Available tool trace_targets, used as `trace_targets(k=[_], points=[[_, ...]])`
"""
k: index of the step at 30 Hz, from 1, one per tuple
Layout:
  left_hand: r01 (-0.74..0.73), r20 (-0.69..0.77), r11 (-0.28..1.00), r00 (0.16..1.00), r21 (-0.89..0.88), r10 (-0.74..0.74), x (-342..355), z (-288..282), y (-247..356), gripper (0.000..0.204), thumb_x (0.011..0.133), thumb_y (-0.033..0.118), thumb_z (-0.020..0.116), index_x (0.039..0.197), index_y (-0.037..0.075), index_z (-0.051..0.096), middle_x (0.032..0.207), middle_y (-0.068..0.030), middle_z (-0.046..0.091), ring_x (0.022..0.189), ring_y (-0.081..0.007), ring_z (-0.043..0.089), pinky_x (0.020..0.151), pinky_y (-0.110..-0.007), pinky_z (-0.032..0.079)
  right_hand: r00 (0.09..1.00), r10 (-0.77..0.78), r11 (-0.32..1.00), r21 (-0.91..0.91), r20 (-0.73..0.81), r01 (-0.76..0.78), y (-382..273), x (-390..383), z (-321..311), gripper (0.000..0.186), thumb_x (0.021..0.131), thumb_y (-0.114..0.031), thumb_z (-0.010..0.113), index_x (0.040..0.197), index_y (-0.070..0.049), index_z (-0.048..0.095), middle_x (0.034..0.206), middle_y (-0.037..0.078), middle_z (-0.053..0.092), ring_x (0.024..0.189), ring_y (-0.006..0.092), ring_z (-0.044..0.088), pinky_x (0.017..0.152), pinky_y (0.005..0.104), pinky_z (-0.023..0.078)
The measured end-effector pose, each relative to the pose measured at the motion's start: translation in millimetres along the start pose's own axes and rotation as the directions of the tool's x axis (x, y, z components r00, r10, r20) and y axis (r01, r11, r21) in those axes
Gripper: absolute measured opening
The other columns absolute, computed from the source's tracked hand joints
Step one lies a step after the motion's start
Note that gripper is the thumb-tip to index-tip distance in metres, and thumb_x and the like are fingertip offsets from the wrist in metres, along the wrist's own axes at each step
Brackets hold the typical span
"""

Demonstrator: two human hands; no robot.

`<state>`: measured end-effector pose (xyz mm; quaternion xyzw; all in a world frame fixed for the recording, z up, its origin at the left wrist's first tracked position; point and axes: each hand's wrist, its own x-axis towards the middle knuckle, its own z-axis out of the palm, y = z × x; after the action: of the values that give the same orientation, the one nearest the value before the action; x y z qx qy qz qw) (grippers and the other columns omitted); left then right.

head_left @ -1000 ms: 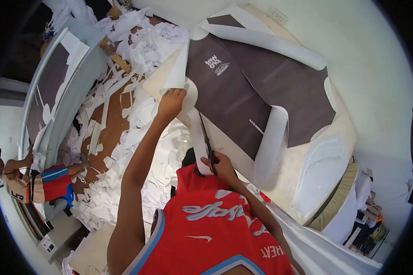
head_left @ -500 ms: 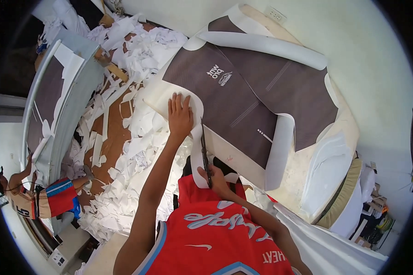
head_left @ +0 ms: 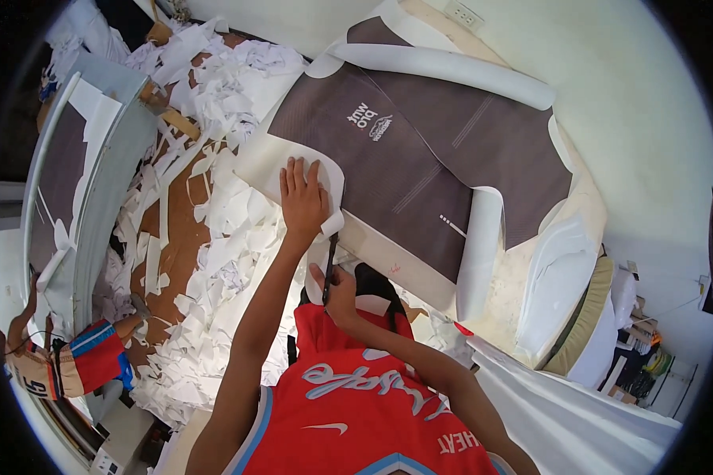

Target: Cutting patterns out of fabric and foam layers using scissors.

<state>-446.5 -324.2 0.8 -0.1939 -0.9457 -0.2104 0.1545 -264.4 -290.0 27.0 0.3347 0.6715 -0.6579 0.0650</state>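
Observation:
My left hand (head_left: 303,199) lies flat with fingers stretched on the white paper margin beside a large dark printed sheet (head_left: 404,166). My right hand (head_left: 341,294) is wrapped round black-handled scissors (head_left: 332,257), in front of my waist. Their dark blades point away from me, toward the sheet's near-left edge. Just above the scissor tips, a strip of white paper (head_left: 333,222) curls at that edge. More white paper hangs beside the scissors and partly behind my right hand. Whether the blades touch paper is hard to make out.
The sheet rests on a pale table (head_left: 404,257), with rolled white margins (head_left: 480,249) on it. Heaps of white paper scraps (head_left: 230,277) cover the floor at left. Beyond them, another person (head_left: 71,360) stands at a second table (head_left: 111,174). A white cloth (head_left: 554,396) hangs at lower right.
My right hand and the scissors have drawn back toward me, away from the sheet's edge. The paper strip now curls at the edge. My left hand stays on the margin; the view has shifted slightly.

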Motion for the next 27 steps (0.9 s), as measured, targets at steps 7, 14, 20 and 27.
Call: trace_targets(k=[7, 14, 20, 27], points=[[-0.024, 0.079, 0.999, 0.997, 0.026, 0.022, -2, -4, -3, 0.059, 0.089, 0.022, 0.051, 0.140, -0.003, 0.037, 0.147, -0.0238, 0.032, 0.139, -0.0402, 0.026, 0.115, -0.051, 0.019, 0.999, -0.023, 0.973, -0.228, 0.036, 0.030, -8, 8, -48, 0.039, 0.086, -0.038, 0.073, 0.071, -0.003, 0.062, 0.060, -0.002, 0.053, 0.055, 0.0050, 0.043, 0.050, 0.0249, 0.035], [-0.039, 0.081, 0.987, 0.996, 0.156, 0.027, -1, -1, -3, 0.061, 0.090, 0.027, 0.046, 0.140, -0.005, 0.036, 0.148, -0.0242, 0.031, 0.141, -0.0397, 0.024, 0.116, -0.052, 0.015, 0.982, 0.052, 0.957, -0.291, 0.180, 0.003, -28, 41, -91, 0.041, 0.084, -0.039, 0.074, 0.068, -0.004, 0.061, 0.061, -0.004, 0.054, 0.055, 0.0040, 0.044, 0.050, 0.0238, 0.035], [0.012, 0.086, 0.996, 0.996, 0.090, -0.020, -2, -6, -1, 0.062, 0.091, 0.029, 0.045, 0.142, -0.005, 0.035, 0.150, -0.0223, 0.028, 0.142, -0.0387, 0.022, 0.116, -0.051, 0.013, 0.919, 0.156, 0.918, -0.397, 0.361, 0.001, -57, 77, -141, 0.042, 0.082, -0.040, 0.075, 0.067, -0.004, 0.060, 0.055, -0.001, 0.052, 0.048, 0.0066, 0.048, 0.045, 0.0249, 0.038], [0.032, 0.123, 0.998, 0.992, 0.062, -0.040, -1, -13, 3, 0.062, 0.091, 0.029, 0.046, 0.143, -0.003, 0.033, 0.152, -0.0208, 0.026, 0.143, -0.0368, 0.019, 0.118, -0.048, 0.011, 0.871, 0.086, 0.959, -0.276, 0.484, 0.058, -60, 105, -144, 0.043, 0.081, -0.038, 0.076, 0.062, -0.006, 0.056, 0.055, -0.001, 0.049, 0.048, 0.0065, 0.043, 0.045, 0.0258, 0.033]])
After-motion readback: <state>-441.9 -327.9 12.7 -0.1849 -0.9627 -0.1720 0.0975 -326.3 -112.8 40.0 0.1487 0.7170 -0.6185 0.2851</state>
